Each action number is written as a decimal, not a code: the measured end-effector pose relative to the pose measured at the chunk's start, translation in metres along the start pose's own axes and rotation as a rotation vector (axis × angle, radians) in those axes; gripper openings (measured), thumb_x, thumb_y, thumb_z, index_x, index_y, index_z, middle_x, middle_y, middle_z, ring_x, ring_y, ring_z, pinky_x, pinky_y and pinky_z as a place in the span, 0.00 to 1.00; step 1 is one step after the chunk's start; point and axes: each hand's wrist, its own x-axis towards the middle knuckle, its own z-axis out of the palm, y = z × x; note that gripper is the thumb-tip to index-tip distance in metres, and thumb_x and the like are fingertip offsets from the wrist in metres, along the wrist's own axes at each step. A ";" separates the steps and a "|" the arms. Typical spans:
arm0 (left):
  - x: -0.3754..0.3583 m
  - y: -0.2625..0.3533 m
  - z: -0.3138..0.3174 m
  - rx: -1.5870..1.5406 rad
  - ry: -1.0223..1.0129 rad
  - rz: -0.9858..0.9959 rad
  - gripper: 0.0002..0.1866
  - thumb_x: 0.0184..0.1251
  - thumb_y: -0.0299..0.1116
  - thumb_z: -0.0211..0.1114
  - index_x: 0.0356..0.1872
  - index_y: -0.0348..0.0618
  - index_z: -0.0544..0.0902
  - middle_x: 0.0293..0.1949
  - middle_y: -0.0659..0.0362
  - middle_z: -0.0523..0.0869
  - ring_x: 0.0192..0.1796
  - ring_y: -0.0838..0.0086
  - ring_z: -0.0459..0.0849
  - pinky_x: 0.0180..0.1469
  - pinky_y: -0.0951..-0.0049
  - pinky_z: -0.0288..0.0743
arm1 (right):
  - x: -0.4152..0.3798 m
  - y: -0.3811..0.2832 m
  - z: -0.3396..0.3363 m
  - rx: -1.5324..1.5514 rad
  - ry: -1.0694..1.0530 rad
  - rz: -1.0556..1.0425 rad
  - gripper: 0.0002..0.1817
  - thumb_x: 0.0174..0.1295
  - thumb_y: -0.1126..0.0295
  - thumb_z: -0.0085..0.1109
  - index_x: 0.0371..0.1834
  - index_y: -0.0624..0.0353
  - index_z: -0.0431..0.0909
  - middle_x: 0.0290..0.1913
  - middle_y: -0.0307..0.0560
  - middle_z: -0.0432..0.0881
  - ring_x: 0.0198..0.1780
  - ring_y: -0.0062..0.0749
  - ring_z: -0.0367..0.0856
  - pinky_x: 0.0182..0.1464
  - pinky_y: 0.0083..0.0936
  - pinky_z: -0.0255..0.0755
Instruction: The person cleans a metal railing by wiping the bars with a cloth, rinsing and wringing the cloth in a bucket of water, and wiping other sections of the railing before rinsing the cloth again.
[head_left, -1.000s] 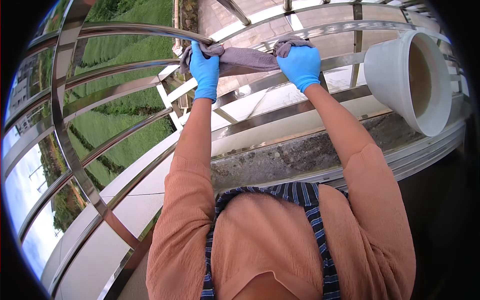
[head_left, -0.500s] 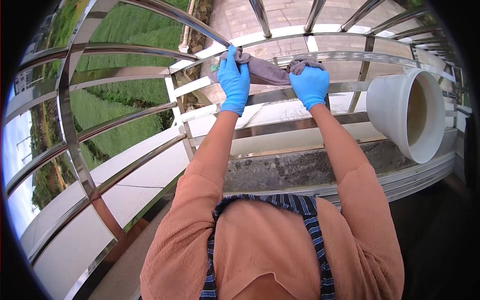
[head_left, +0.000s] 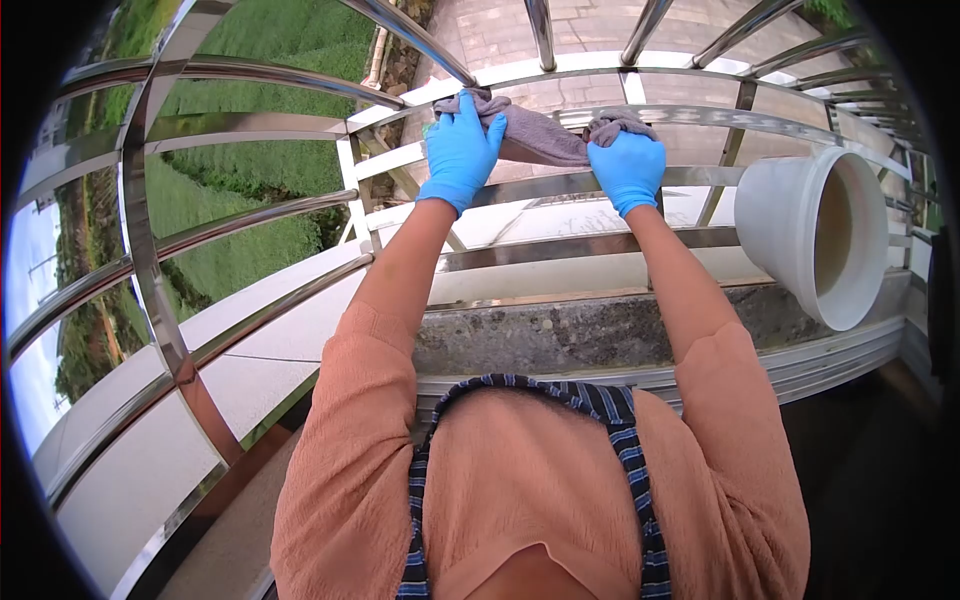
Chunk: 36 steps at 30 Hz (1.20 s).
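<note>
A grey-purple cloth (head_left: 540, 135) stretches between my two hands along the metal railing (head_left: 565, 187). My left hand (head_left: 460, 155), in a blue glove, holds the cloth's left end against the rail near the corner, thumb out to the side and fingertips partly hidden by cloth. Further right, my right hand (head_left: 628, 168), also blue-gloved, is closed in a fist round the other end, where the fabric bunches above the knuckles. Between the hands the cloth sags a little.
A white bucket (head_left: 785, 215) with murky liquid inside sits tilted at the right by the bars. Upright metal bars (head_left: 540, 35) rise beyond my hands, and a side railing (head_left: 145, 250) runs along the left. A weathered concrete ledge (head_left: 540, 335) lies below my arms.
My left hand has shifted slightly left and down, and its thumb now spreads to the right. The right hand keeps its grip on the cloth. The view has shifted slightly.
</note>
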 end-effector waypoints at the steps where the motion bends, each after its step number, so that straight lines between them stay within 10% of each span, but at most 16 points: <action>1: -0.006 -0.010 0.006 -0.114 -0.023 -0.050 0.31 0.66 0.49 0.58 0.63 0.36 0.68 0.42 0.44 0.84 0.44 0.50 0.83 0.47 0.54 0.74 | -0.001 0.000 0.000 -0.029 -0.040 0.021 0.14 0.48 0.60 0.62 0.09 0.47 0.74 0.12 0.44 0.74 0.18 0.40 0.76 0.26 0.35 0.69; 5: -0.004 -0.040 -0.003 -0.544 -0.056 -0.343 0.16 0.61 0.35 0.63 0.50 0.50 0.80 0.34 0.46 0.85 0.38 0.51 0.83 0.44 0.56 0.75 | -0.006 -0.003 -0.001 -0.058 -0.156 0.093 0.13 0.46 0.57 0.62 0.11 0.47 0.77 0.15 0.45 0.77 0.19 0.42 0.77 0.26 0.37 0.69; 10: 0.000 -0.095 -0.032 -0.202 0.011 -0.356 0.08 0.54 0.36 0.68 0.35 0.48 0.84 0.27 0.52 0.85 0.35 0.57 0.84 0.41 0.61 0.77 | -0.004 0.006 0.008 -0.080 -0.128 0.060 0.12 0.46 0.57 0.62 0.12 0.47 0.78 0.15 0.45 0.77 0.18 0.42 0.77 0.26 0.37 0.68; 16: -0.005 -0.070 -0.105 -1.310 0.275 -0.509 0.15 0.71 0.29 0.57 0.56 0.41 0.79 0.47 0.62 0.84 0.46 0.74 0.81 0.49 0.69 0.77 | -0.001 -0.002 -0.001 -0.038 -0.155 0.104 0.12 0.47 0.57 0.62 0.13 0.48 0.78 0.16 0.45 0.78 0.19 0.42 0.77 0.27 0.37 0.69; 20: 0.008 -0.049 -0.119 -1.334 0.350 -0.252 0.27 0.73 0.34 0.57 0.71 0.46 0.64 0.57 0.55 0.77 0.59 0.73 0.75 0.66 0.71 0.66 | 0.000 0.000 0.000 -0.047 -0.127 0.062 0.13 0.49 0.58 0.61 0.11 0.48 0.77 0.15 0.45 0.77 0.19 0.41 0.77 0.27 0.35 0.69; 27: 0.007 -0.035 -0.075 -2.026 0.182 -0.675 0.28 0.71 0.55 0.52 0.64 0.49 0.71 0.57 0.52 0.77 0.59 0.67 0.75 0.65 0.65 0.68 | 0.000 -0.002 -0.001 -0.076 -0.100 0.050 0.15 0.50 0.64 0.59 0.08 0.49 0.72 0.12 0.44 0.74 0.17 0.39 0.75 0.25 0.34 0.69; 31: -0.012 -0.046 -0.069 -2.381 0.406 -0.508 0.26 0.67 0.40 0.53 0.66 0.45 0.68 0.62 0.50 0.72 0.64 0.58 0.69 0.72 0.52 0.57 | 0.000 -0.003 -0.001 -0.062 -0.060 0.044 0.15 0.51 0.64 0.58 0.08 0.49 0.71 0.12 0.45 0.74 0.17 0.40 0.74 0.25 0.34 0.68; 36: -0.072 -0.100 -0.026 -2.973 0.191 -0.434 0.26 0.66 0.38 0.50 0.64 0.38 0.69 0.66 0.48 0.68 0.70 0.56 0.63 0.73 0.50 0.50 | -0.001 0.000 0.004 -0.099 -0.051 0.025 0.15 0.51 0.63 0.58 0.09 0.49 0.70 0.12 0.45 0.73 0.18 0.39 0.74 0.25 0.34 0.67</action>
